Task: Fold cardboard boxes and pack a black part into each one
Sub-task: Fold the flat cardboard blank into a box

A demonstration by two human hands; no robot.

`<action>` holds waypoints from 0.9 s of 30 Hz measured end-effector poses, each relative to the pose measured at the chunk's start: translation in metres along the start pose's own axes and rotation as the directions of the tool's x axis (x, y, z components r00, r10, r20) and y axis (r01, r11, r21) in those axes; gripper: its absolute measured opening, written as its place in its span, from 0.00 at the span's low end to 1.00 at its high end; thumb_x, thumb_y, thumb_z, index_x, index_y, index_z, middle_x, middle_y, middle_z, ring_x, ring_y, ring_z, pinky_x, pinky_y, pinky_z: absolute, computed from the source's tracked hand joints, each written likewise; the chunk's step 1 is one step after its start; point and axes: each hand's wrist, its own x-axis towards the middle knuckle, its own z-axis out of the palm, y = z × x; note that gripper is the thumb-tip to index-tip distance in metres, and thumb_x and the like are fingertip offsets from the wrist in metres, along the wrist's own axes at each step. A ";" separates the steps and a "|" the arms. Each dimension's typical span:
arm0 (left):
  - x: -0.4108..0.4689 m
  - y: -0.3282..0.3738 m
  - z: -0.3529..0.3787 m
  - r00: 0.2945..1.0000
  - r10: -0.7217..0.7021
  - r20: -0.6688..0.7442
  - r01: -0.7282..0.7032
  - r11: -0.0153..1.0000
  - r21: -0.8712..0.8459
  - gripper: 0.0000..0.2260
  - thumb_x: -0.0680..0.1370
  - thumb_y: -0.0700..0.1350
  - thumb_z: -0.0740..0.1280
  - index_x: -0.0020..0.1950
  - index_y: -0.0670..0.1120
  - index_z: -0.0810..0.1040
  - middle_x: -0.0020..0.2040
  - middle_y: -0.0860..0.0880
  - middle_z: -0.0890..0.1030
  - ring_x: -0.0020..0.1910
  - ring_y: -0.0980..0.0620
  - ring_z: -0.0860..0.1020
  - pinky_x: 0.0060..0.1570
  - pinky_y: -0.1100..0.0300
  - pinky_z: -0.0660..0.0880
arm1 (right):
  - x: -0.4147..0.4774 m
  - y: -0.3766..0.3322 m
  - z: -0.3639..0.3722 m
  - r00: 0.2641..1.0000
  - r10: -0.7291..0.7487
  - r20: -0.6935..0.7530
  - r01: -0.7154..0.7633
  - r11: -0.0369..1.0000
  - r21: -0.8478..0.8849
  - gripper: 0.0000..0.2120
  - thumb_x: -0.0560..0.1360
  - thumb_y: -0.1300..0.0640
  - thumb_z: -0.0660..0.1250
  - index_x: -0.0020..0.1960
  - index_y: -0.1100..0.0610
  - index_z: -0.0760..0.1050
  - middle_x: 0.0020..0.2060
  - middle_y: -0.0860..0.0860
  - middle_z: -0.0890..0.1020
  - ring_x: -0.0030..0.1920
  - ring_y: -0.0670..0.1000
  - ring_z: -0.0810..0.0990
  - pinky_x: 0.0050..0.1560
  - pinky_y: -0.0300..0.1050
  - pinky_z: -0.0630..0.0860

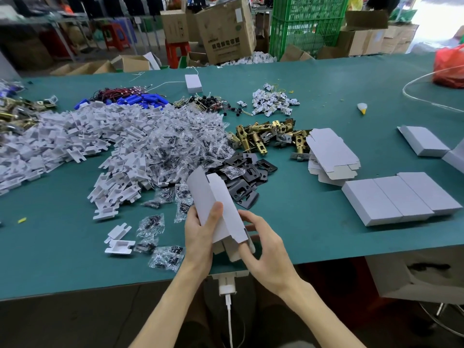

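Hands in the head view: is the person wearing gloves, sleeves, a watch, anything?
Nothing worn. The left hand and right hand are bare: no gloves, rings or watch. The left forearm and right forearm are uncovered to the bottom frame edge; no sleeve shows.

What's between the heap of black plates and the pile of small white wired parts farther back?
A heap of brass door latches lies between the black plates and the small white wired parts, as the head view shows.
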 end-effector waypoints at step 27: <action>0.001 -0.005 -0.004 0.990 0.011 0.139 -0.016 0.999 0.037 0.13 0.79 0.47 0.72 0.59 0.41 0.83 0.54 0.39 0.86 0.49 0.43 0.85 0.46 0.52 0.84 | 0.028 -0.004 -0.009 0.921 0.389 -0.031 -0.331 0.819 0.469 0.14 0.82 0.52 0.68 0.55 0.64 0.75 0.46 0.56 0.85 0.45 0.60 0.83 0.45 0.56 0.79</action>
